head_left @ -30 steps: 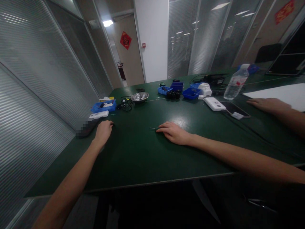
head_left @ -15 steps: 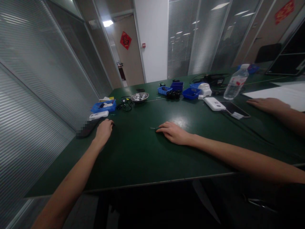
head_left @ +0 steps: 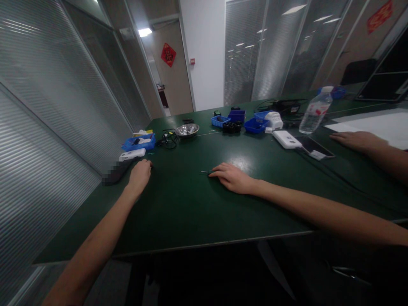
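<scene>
Two bare forearms reaching in from the lower edge, both hands resting palm-down on the green table (head_left: 178,204). At lower centre-left, left hand (head_left: 139,175) loosely curled, knuckles up, just beside a dark blurred flat object (head_left: 116,172) at its left; fingertips close over something small and dark, too tiny to name, so grip cannot be told. At centre, right hand (head_left: 232,177) flat and relaxed, fingers spread, fingertips touching a thin dark pin-like tool (head_left: 205,172) lying on the table; touched, not pinched. Farther right, another person's hand (head_left: 355,139) lying flat by white paper (head_left: 379,127), near a phone (head_left: 314,147) and a white power bank (head_left: 287,139) with a cable trailing. Beyond, toward upper centre, blue parts trays (head_left: 255,125), a steel bowl (head_left: 187,129), black cables (head_left: 168,139), a water bottle (head_left: 315,110), all well apart from the hands, set out in a row within reach. Farthest off, glass partitions with blinds, a doorway bearing a red ornament (head_left: 168,54), ceiling lights reflected on the tabletop.
</scene>
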`<state>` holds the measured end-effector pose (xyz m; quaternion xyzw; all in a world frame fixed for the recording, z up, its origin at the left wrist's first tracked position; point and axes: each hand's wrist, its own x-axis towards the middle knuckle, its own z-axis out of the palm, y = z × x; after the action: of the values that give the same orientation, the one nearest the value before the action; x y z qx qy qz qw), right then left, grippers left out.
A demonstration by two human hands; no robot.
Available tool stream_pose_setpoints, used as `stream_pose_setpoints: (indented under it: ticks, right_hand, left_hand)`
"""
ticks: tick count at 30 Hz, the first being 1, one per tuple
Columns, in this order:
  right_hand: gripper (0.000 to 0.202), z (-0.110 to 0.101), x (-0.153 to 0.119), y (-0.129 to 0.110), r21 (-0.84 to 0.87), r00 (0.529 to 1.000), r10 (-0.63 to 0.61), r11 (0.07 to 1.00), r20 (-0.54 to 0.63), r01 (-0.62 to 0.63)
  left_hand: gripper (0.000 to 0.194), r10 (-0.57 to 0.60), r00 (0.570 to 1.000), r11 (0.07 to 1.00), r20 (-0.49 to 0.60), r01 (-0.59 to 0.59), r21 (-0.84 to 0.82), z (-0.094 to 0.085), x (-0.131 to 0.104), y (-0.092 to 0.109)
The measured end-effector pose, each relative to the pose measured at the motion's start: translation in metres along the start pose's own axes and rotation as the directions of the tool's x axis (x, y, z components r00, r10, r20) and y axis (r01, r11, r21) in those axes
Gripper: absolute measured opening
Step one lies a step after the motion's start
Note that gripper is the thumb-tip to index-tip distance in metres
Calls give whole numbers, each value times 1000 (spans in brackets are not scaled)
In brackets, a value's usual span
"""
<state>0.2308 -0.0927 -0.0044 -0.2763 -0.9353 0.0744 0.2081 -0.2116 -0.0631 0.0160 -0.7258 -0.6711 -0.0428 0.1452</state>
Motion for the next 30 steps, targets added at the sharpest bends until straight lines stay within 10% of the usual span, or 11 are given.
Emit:
stream_pose_setpoints:
  ticks: [30]
  right_hand:
    - [46,-1,0,-1,12,1000,4,1000,-4,-4]
  left_hand:
    - [31,-60,998,997,-15,61,52,2,1,-1]
